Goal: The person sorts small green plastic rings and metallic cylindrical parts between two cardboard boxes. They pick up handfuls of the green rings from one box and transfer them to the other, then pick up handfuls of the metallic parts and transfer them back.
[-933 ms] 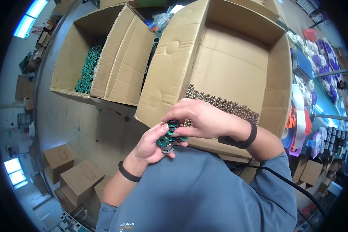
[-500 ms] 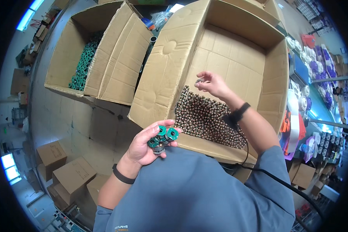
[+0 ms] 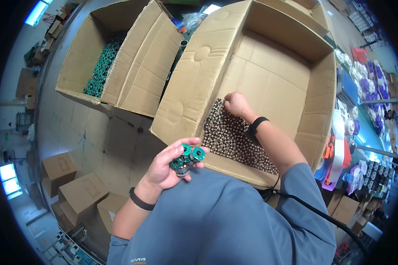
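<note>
My left hand (image 3: pixel 160 170) is curled, palm up, around several small round motor cores with green ring faces (image 3: pixel 198 153), held in front of my body. My right hand (image 3: pixel 238 105) reaches into the big cardboard box (image 3: pixel 316 97) on the right. Its fingers are closed and point down at the far left end of a packed layer of small round metal cores (image 3: pixel 239 141). What these fingertips hold, if anything, is hidden. The cores stand tightly side by side in the near part of the box, showing brownish, shiny tops.
Left of the big box stands another open carton (image 3: pixel 137 66), holding many green-faced cores (image 3: pixel 102 66). Closed cartons (image 3: pixel 82 196) sit on the floor at lower left. A black cable (image 3: pixel 314 207) runs past my right arm. Purple and white goods (image 3: pixel 367 79) fill a bench at right.
My right hand has moved down from above the layer of cores to its far left end, its fingers now closed downward. My left hand still holds the same green-faced cores.
</note>
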{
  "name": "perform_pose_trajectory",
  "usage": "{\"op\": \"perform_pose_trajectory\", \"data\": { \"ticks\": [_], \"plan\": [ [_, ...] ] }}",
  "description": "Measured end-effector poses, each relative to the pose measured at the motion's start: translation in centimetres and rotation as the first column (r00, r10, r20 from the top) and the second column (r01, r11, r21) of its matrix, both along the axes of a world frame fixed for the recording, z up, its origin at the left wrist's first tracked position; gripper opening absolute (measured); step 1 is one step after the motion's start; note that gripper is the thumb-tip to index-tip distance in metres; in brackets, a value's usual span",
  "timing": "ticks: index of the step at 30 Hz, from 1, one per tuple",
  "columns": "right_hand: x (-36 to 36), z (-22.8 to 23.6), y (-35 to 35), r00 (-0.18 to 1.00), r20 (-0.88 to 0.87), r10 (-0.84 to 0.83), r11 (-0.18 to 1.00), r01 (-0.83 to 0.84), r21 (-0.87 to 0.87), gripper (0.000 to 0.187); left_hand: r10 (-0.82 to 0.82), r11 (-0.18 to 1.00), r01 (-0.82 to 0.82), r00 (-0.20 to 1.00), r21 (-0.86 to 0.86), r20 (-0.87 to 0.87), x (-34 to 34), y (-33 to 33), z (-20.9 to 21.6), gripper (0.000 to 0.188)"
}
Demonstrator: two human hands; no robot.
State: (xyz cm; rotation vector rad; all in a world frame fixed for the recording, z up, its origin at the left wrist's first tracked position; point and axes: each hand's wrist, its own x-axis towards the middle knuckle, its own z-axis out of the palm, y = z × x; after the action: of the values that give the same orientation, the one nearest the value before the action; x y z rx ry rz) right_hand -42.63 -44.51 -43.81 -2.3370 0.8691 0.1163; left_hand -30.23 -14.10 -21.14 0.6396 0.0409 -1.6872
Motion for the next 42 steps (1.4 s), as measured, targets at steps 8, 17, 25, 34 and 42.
{"op": "perform_pose_trajectory", "data": {
  "ticks": [8, 17, 25, 34, 42],
  "plan": [
    [-0.4, 5.7, 1.6, 0.954, 0.281, -0.108, 0.993, 0.091, 0.072, 0.033, 0.023, 1.000, -0.022, 0.999, 0.013, -0.038, 0.0, 0.1, 0.2, 0.047],
    [-2.9, 24.8, 10.9, 0.618, 0.670, 0.412, 0.852, -0.522, -0.042, 0.045, -0.036, 0.999, 0.037, 0.999, 0.029, -0.028, 0.4, -0.3, -0.4, 0.047],
    [-3.8, 21.4, 8.3, 0.856, 0.335, -0.394, 0.366, -0.188, 0.911, 0.034, -0.007, 0.993, 0.009, 1.000, 0.117, -0.019, -0.1, -0.5, 0.2, 0.048],
    [-4.8, 5.9, -0.8, 0.977, 0.101, -0.187, 0.975, 0.172, 0.141, 0.032, 0.015, 0.985, -0.022, 0.999, 0.170, 0.041, 0.1, 0.0, -0.3, 0.042],
    [-2.9, 0.7, -0.5, 0.990, -0.109, -0.088, 0.990, 0.075, -0.118, 0.030, 0.001, 0.985, -0.014, 0.997, 0.170, 0.071, 0.5, 0.6, -0.7, 0.035]
  ]
}}
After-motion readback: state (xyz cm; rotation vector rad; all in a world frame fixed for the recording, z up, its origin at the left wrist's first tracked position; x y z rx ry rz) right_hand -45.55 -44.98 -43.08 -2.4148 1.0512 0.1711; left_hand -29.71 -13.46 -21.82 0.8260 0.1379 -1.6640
